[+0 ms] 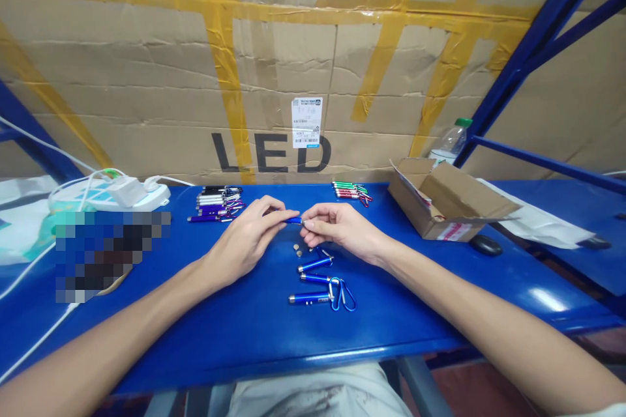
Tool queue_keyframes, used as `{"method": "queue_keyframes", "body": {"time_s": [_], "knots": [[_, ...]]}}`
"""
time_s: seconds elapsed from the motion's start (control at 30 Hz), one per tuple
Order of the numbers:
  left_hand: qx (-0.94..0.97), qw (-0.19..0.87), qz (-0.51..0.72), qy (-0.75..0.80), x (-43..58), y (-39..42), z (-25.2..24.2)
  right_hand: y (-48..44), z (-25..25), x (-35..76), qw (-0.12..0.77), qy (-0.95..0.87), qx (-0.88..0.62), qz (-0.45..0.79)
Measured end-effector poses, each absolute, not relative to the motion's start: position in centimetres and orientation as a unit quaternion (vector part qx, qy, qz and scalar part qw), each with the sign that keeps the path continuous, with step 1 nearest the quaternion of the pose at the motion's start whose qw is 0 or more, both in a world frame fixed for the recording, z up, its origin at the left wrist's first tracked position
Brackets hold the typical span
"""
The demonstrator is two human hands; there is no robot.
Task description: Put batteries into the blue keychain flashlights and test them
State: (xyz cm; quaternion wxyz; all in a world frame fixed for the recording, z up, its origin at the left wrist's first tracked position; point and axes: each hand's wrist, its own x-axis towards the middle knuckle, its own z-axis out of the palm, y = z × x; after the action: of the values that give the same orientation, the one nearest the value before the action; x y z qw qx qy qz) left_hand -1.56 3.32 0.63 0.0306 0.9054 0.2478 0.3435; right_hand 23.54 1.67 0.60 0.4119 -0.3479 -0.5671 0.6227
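Note:
My left hand (252, 234) is closed around a slim blue keychain flashlight (293, 220), which points toward the right. At its right end my right hand (342, 227) is pinched, with a small metallic bit at the fingertips that I cannot make out. Small round button cells (297, 247) lie on the table just below the hands. Nearer to me are three blue keychain flashlights: an upper one (313, 265), a middle one (315, 278) and a lower one (309, 298) beside blue carabiner clips (343, 295).
Black, silver and purple flashlights (215, 201) lie at the back left, green and red ones (347, 190) at the back centre. An open cardboard box (450, 199) and a black mouse (486, 245) sit right. A white power strip (147, 194) with cables is left, near a pixelated patch.

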Motion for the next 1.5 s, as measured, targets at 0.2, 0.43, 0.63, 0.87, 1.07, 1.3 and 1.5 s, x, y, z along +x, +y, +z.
{"method": "queue_keyframes", "body": {"time_s": [0.2,0.43,0.63,0.87,1.07,1.3,1.5], "knots": [[0.922,-0.069,0.314,0.216,-2.0,3.7,0.6,1.9,0.5,23.8,0.391,-0.601,-0.349,0.604],[0.930,-0.104,0.283,0.208,-2.1,3.8,0.5,2.3,0.1,23.9,0.379,-0.629,-0.344,0.584],[0.923,-0.088,0.311,0.209,-2.0,3.6,0.5,2.2,0.0,23.8,0.379,-0.619,-0.339,0.598],[0.898,0.009,0.365,0.244,-1.4,3.0,1.2,1.6,0.7,23.7,0.394,-0.596,-0.325,0.620],[0.874,0.082,0.401,0.262,-1.2,2.9,1.4,1.1,1.3,23.6,0.396,-0.610,-0.305,0.615],[0.841,0.151,0.434,0.285,-1.1,3.0,1.4,0.3,2.4,23.6,0.391,-0.613,-0.298,0.618],[0.813,0.209,0.453,0.301,-0.9,3.0,1.4,-0.4,3.0,23.6,0.394,-0.620,-0.263,0.626]]}}
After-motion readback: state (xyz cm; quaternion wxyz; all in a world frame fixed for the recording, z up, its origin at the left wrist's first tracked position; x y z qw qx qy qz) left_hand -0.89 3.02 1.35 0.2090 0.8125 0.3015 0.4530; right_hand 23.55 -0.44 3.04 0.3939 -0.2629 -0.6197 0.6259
